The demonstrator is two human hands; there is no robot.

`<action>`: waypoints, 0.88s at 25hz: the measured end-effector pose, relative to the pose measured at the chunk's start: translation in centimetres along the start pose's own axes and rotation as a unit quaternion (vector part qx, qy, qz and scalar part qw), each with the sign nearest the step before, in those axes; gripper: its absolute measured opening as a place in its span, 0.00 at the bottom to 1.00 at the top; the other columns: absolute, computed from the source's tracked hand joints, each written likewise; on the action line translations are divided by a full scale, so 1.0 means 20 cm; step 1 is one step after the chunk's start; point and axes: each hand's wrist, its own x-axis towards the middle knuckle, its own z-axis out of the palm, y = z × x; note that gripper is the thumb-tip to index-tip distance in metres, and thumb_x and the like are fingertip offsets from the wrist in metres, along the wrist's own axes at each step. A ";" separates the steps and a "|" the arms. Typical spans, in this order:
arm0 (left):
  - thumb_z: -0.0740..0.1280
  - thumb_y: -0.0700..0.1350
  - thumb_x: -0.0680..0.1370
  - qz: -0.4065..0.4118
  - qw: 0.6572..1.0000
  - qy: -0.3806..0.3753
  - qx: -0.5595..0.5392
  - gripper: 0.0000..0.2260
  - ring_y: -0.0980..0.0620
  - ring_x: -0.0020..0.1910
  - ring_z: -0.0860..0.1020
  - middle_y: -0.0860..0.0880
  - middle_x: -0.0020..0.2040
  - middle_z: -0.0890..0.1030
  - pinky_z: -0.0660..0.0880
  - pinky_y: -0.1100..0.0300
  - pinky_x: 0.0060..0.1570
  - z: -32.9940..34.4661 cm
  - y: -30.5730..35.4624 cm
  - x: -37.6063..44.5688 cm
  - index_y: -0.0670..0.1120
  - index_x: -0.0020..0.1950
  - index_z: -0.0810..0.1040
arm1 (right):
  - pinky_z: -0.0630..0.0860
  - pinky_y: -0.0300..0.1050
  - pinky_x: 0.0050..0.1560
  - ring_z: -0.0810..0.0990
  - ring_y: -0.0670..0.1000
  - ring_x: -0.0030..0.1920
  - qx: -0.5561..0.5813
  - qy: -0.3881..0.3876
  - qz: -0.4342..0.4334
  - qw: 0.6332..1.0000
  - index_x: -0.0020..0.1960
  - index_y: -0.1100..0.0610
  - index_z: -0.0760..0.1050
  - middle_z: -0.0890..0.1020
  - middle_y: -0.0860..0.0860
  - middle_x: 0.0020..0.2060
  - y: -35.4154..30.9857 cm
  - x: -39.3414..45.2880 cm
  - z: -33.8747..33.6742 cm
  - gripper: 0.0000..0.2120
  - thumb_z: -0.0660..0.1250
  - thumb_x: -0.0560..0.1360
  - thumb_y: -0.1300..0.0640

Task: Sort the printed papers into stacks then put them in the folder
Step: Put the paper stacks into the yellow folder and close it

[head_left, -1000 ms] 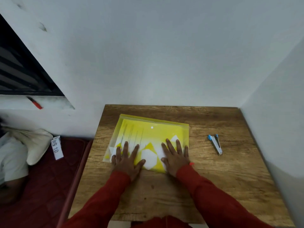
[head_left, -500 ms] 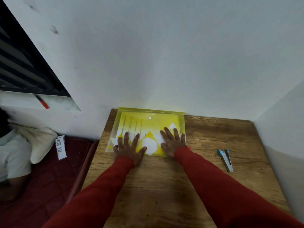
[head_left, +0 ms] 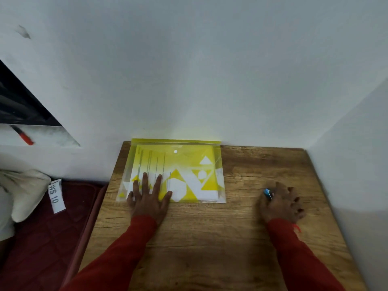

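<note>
A yellow see-through snap folder [head_left: 184, 162] lies flat on the wooden table [head_left: 210, 238], its far edge against the white wall. Printed papers [head_left: 151, 162] show through its cover. My left hand [head_left: 148, 198] rests flat, fingers spread, on the folder's near left corner. My right hand [head_left: 281, 203] is off the folder, down on the table to the right, with its fingers curled over a small stapler [head_left: 268, 193] whose blue end sticks out at the thumb side. The rest of the stapler is hidden under the hand.
White walls close the table at the back and right [head_left: 357, 164]. Left of the table lie a dark red mattress [head_left: 42, 238], a pale pillow [head_left: 23, 192] and a white tag reading WS 10 [head_left: 55, 196]. A red pen [head_left: 26, 138] sits on the window ledge.
The folder has been pushed away to the wall. My right hand has left the folder and moved right onto the stapler. My left hand stays on the folder.
</note>
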 end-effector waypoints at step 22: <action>0.46 0.67 0.78 0.045 0.999 0.000 0.008 0.27 0.50 0.78 0.37 0.59 0.79 0.40 0.42 0.39 0.74 0.00 -0.03 -0.12 0.66 0.77 0.46 | 0.70 0.46 0.61 0.75 0.60 0.60 0.242 -0.087 -0.219 0.941 0.64 0.61 0.76 0.76 0.61 0.59 -0.57 0.48 0.13 0.23 0.71 0.69 0.69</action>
